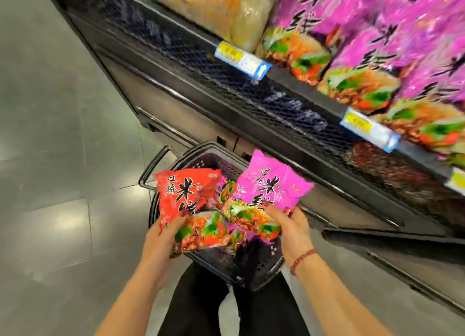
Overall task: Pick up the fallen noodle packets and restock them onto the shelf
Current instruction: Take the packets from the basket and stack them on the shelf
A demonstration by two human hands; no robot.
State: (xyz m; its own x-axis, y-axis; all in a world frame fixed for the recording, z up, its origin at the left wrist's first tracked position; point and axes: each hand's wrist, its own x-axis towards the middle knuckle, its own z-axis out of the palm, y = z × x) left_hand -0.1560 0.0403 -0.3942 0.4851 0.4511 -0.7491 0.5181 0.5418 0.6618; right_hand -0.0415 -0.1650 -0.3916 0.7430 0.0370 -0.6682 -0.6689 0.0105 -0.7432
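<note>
Two packets held above basket (206,148): left hand (157,242) grips red noodle packet (186,197) at 9 o'clock, right hand (294,231) pinches pink noodle packet (273,184) at 3. I judge pickup done; next, lift pink one to matching pink row (364,41) on shelf (302,83), 1 o'clock.

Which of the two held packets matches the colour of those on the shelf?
The pink packet in the right hand; the left hand holds a red packet.

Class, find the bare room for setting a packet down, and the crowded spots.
Bare: mesh shelf below the left price tag; floor left of the basket. Crowded: pink packets on the upper shelf; the basket.
</note>
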